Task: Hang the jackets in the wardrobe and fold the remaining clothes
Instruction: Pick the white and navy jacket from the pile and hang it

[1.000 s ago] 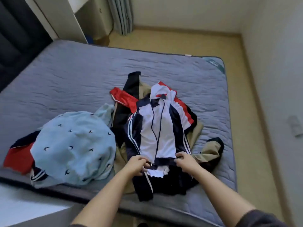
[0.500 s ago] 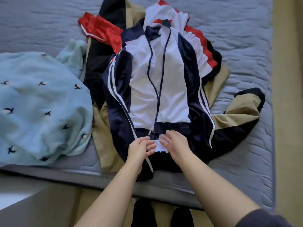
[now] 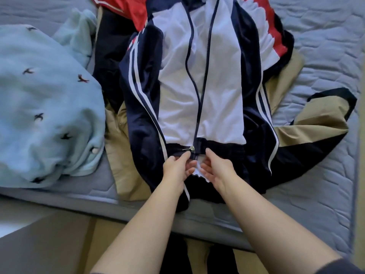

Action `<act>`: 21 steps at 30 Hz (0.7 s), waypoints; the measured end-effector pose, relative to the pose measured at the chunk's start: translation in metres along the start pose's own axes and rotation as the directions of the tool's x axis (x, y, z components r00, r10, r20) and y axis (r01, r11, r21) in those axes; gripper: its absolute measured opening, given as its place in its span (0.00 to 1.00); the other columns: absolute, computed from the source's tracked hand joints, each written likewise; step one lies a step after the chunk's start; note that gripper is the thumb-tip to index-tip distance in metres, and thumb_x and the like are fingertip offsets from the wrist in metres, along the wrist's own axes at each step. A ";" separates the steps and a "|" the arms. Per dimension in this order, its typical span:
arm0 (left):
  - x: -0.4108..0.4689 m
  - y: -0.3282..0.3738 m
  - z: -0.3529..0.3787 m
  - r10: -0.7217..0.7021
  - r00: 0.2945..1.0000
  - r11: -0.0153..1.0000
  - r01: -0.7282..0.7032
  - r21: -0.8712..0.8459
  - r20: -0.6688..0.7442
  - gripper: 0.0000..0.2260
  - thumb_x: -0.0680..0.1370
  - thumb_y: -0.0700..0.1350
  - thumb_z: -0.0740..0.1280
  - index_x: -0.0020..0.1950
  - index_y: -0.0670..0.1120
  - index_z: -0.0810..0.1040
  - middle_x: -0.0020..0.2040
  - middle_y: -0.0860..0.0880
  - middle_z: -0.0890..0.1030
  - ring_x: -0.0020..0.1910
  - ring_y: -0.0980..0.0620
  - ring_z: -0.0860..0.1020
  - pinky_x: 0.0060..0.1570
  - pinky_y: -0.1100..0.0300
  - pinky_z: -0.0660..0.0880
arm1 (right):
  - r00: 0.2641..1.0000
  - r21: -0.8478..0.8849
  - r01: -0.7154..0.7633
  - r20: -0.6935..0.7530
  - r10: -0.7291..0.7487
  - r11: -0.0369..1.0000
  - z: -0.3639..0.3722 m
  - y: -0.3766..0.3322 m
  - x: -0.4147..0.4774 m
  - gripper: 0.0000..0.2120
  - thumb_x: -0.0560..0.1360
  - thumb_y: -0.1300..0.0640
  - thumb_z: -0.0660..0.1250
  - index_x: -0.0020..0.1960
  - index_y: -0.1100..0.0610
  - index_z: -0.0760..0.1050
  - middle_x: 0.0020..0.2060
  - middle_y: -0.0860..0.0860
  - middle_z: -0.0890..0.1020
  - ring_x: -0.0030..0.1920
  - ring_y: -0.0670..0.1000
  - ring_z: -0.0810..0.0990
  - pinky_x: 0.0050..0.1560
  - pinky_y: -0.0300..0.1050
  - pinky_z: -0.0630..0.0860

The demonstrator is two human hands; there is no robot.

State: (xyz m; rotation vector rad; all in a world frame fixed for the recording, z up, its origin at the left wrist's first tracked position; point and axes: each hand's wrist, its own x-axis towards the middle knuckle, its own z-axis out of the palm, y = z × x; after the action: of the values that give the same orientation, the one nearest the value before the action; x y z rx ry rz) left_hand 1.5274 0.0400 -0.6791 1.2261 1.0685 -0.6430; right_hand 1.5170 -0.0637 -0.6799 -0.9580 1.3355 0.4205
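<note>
Head cam: L hand [image 3: 177,167] pinches track jacket [image 3: 199,86] hem under zipper pull [image 3: 191,148]; R hand [image 3: 216,167] just beside, touching hem, grip unclear. Jacket lies on mattress [image 3: 325,46].

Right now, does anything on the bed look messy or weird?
The zipper on the jacket gapes open, joined only at the slider by the hem, where the left hand and right hand grip. Other clothes lie crumpled underneath.

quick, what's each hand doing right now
left hand: closed, pinching the track jacket hem beside the zipper.
right hand: closed, gripping the same hem on the zipper's other side.
</note>
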 end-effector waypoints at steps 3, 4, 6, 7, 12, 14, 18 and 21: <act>0.002 -0.004 -0.002 0.007 0.999 1.000 -0.008 0.030 0.050 0.05 0.76 0.39 0.68 0.48 0.40 0.74 0.39 0.45 0.81 0.28 0.58 0.80 0.24 0.67 0.73 | 0.998 0.123 0.031 0.055 -0.038 0.992 0.007 -0.010 0.000 0.08 0.74 0.56 0.70 0.45 0.60 0.76 0.37 0.53 0.81 0.34 0.49 0.79 0.31 0.40 0.76; 0.003 -0.005 -0.003 0.007 0.997 0.999 -0.010 0.046 0.072 0.06 0.76 0.40 0.69 0.49 0.39 0.75 0.39 0.45 0.81 0.27 0.58 0.79 0.24 0.67 0.72 | 0.995 0.147 0.051 0.079 -0.063 0.988 0.009 -0.014 0.000 0.07 0.74 0.57 0.70 0.44 0.60 0.75 0.36 0.53 0.81 0.32 0.48 0.79 0.29 0.39 0.75; 0.005 -0.002 -0.003 -0.005 0.992 0.997 -0.005 0.082 0.126 0.06 0.76 0.42 0.69 0.48 0.39 0.77 0.37 0.46 0.81 0.26 0.58 0.77 0.23 0.67 0.71 | 0.986 0.160 0.096 0.121 -0.116 0.983 0.010 -0.020 0.001 0.07 0.75 0.59 0.69 0.43 0.59 0.72 0.34 0.52 0.79 0.29 0.47 0.77 0.28 0.38 0.72; 0.006 0.000 -0.003 -0.016 0.990 0.995 0.001 0.103 0.142 0.06 0.76 0.43 0.70 0.47 0.40 0.78 0.34 0.48 0.80 0.25 0.59 0.76 0.22 0.67 0.70 | 0.981 0.155 0.114 0.138 -0.136 0.981 0.008 -0.021 0.002 0.07 0.75 0.60 0.69 0.43 0.59 0.71 0.34 0.53 0.78 0.29 0.47 0.76 0.28 0.39 0.71; 0.005 0.006 0.001 -0.035 0.981 0.988 0.005 0.153 0.192 0.06 0.75 0.43 0.71 0.41 0.43 0.79 0.27 0.52 0.77 0.22 0.60 0.72 0.18 0.68 0.64 | 0.949 0.202 0.167 0.234 -0.213 0.965 -0.020 -0.022 0.005 0.06 0.76 0.60 0.66 0.46 0.63 0.72 0.33 0.56 0.76 0.26 0.48 0.70 0.22 0.37 0.64; 0.002 0.006 -0.001 -0.026 0.977 0.988 -0.008 0.156 0.213 0.06 0.74 0.43 0.72 0.39 0.43 0.79 0.26 0.53 0.77 0.22 0.60 0.72 0.19 0.69 0.65 | 0.926 0.216 0.164 0.303 -0.226 0.963 -0.029 -0.024 0.003 0.07 0.75 0.59 0.67 0.41 0.62 0.74 0.30 0.53 0.76 0.24 0.46 0.68 0.22 0.36 0.62; -0.004 0.005 -0.003 0.033 0.975 0.992 -0.059 0.113 0.221 0.07 0.73 0.41 0.72 0.37 0.44 0.78 0.27 0.54 0.78 0.23 0.61 0.72 0.20 0.69 0.66 | 0.894 0.125 0.137 0.413 -0.177 0.983 -0.035 -0.033 -0.006 0.08 0.74 0.62 0.68 0.37 0.59 0.74 0.27 0.49 0.70 0.25 0.44 0.65 0.24 0.35 0.61; -0.013 0.006 -0.005 0.058 0.969 0.998 -0.057 -0.011 0.240 0.05 0.74 0.39 0.70 0.39 0.42 0.79 0.29 0.52 0.79 0.23 0.60 0.72 0.21 0.69 0.66 | 0.849 0.095 0.079 0.515 -0.117 0.992 -0.041 -0.041 -0.015 0.12 0.74 0.63 0.66 0.33 0.57 0.80 0.29 0.49 0.75 0.27 0.44 0.67 0.25 0.35 0.64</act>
State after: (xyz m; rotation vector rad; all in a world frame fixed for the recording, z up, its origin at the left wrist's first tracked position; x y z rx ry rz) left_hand 1.5261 0.0444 -0.6646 1.1393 0.8290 -0.7240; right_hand 1.5189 -0.1152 -0.6496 -0.7751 0.7966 0.5078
